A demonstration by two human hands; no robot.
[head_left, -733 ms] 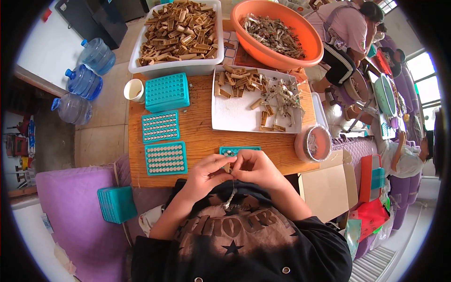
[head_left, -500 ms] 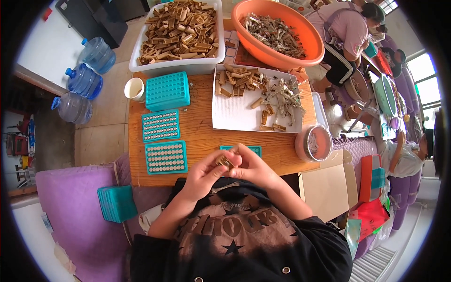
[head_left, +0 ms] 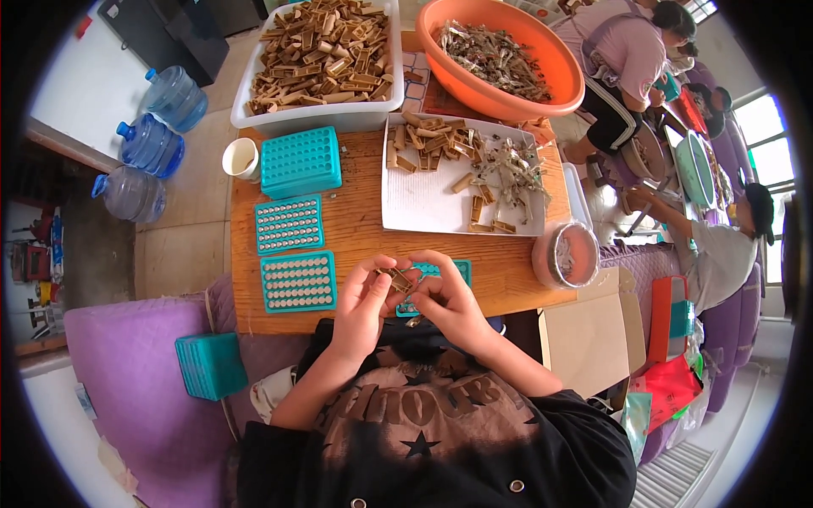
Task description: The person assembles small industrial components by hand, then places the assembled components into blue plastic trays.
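In front of my chest, my left hand is closed on a golden-brown plastic casing, a hollow trough-like piece, pinched between thumb and fingers. Close beside it, my right hand has its fingers curled with the thumb near the index finger. A small shiny piece shows below the right thumb; its kind is too small to make out. Partly hidden behind both hands lies a teal tray at the table's near edge. A white shallow box beyond my hands holds brown casings and a pile of small metallic-looking parts.
Left on the wooden table are two filled teal trays, a teal tray stack and a paper cup. A white bin of casings and an orange basin stand behind. At right sits a round tub; people work beyond.
My hands have moved slightly apart, uncovering the brown casing in my left hand and more of the tray behind. At the far right, a person in a light shirt has leaned and shifted.
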